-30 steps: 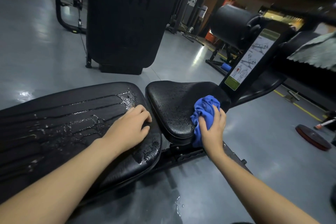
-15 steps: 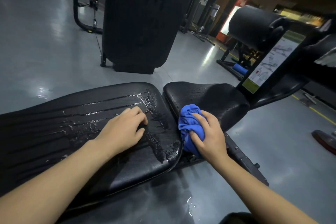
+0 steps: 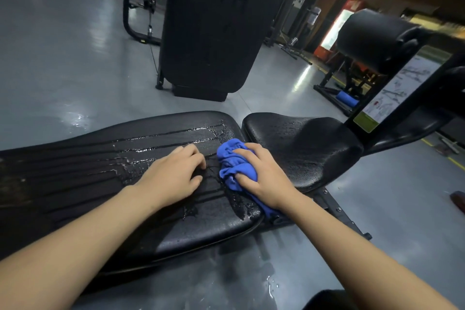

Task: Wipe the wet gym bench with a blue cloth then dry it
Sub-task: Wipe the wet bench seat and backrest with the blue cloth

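Right now the right hand has its fingers curled around a bunched blue cloth, thumb tucked into the folds, pressing it down on the long back pad of the gym bench, at the end nearest the seat pad. Part of the cloth trails under the wrist toward the pad's near edge. Just beside it, the left hand lies palm down on the same pad, fingers loosely bent and holding nothing, fingertips close to the cloth but not touching it. Streaks and beads of water glisten along the back pad's grooves to the left of both hands, and fine droplets speckle the seat pad. Small splashes shine on the grey floor below the bench. Beyond, a tall black machine stands on the floor, and an instruction placard rises to the right.
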The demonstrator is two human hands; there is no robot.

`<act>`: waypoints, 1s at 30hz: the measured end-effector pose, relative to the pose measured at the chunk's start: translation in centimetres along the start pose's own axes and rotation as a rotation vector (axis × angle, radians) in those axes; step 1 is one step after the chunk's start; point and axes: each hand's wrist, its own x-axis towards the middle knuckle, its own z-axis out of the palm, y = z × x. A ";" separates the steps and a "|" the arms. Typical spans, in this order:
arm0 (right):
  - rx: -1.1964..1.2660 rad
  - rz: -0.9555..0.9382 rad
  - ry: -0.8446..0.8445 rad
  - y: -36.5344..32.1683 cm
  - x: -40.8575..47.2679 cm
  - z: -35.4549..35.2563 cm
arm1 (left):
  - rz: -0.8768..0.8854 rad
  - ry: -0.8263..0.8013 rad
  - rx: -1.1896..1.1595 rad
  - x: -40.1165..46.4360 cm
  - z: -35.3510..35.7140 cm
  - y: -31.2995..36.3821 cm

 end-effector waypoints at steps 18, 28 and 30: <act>-0.161 -0.044 0.127 -5.3 -6.7 3.9 | -0.044 -0.075 -0.013 -0.5 -0.6 -0.1; -0.150 -0.031 0.031 -2.6 -0.5 1.9 | -0.061 -0.086 -0.044 -1.0 -0.9 -1.2; -0.158 -0.017 0.015 -1.9 1.5 1.8 | -0.068 -0.086 -0.042 -1.1 -1.1 -1.4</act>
